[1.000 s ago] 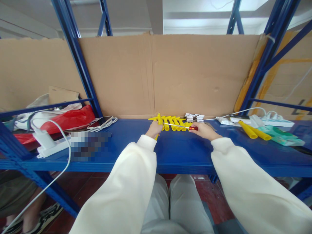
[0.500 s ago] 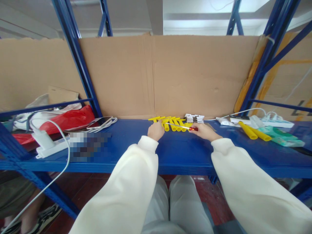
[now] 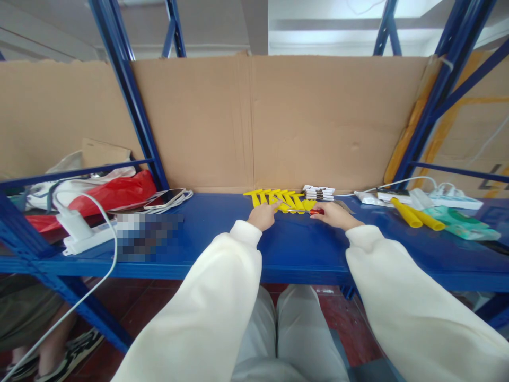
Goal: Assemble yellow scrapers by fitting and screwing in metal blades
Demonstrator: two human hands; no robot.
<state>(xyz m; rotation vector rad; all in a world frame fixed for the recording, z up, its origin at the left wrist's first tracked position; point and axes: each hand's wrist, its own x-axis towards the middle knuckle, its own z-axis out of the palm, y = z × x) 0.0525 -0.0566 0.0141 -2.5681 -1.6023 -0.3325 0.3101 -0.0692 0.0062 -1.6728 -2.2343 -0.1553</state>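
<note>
My right hand is closed around the red handle of a screwdriver, whose thin shaft points left toward my other hand. My left hand is closed at the near side of a row of yellow T-shaped plastic pieces. Its fingertips are close to the screwdriver's tip, and what they pinch is too small to make out. Behind my right hand, against the cardboard, sits a stack of small white pieces with dark middles.
On the right lie two yellow tubes, a green packet and a white power strip. A red bag, a white cable and a white plug strip are on the left. Blue posts flank the cardboard panel. A person's leg shows below left.
My left hand has moved slightly right and nearer to me, off the left end of the yellow row. My right hand still holds the screwdriver, its shaft now lying flatter.
</note>
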